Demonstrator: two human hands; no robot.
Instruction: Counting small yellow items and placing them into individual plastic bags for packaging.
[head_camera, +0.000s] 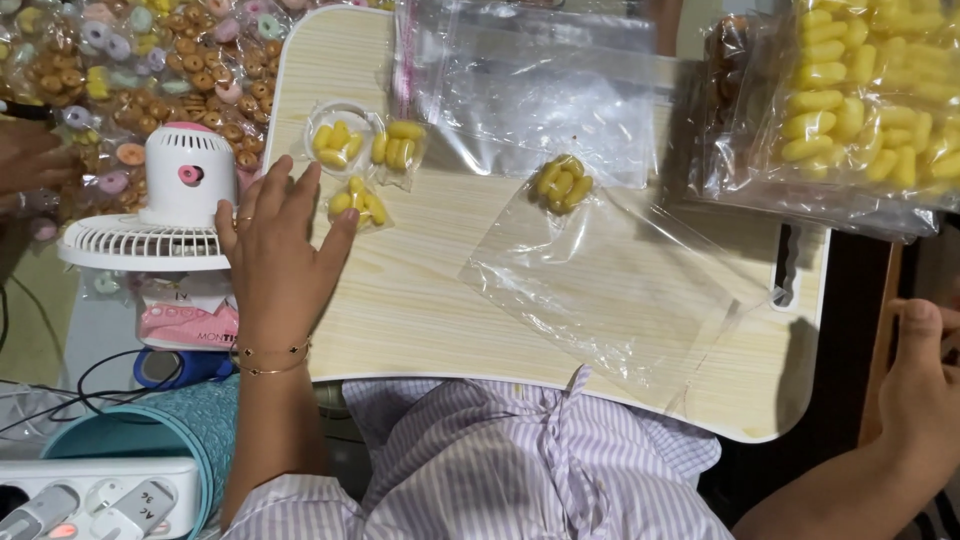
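Nearest the camera, the person's striped lilac shirt (480, 460) fills the bottom edge, pressed up to the curved cut-out of the pale wood-grain lap counter (420, 300), so everything sits within easy arm reach. The left hand (280, 255) lies flat on the counter, fingers (335, 235) spread and open, gripping nothing; its tips touch a small sealed clear packet of yellow oval candies (358, 202), as if pinning or sliding it into line. The right hand (925, 385) rests off the counter's right edge, loosely curled over a dark rim; whether it holds anything I cannot tell.

Toward the middle, a large clear plastic bag (610, 290) lies open and flat, a few yellow candies (563, 183) gathered in its far corner. Two more small filled packets (365, 140) sit just beyond the left fingertips, grouped together as finished pieces.

Left of the counter stands a small white desk fan (165, 205). Farthest back lie bulk bags of yellow candies (860, 90) and of mixed ring-shaped sweets (150, 70), kept as stock.
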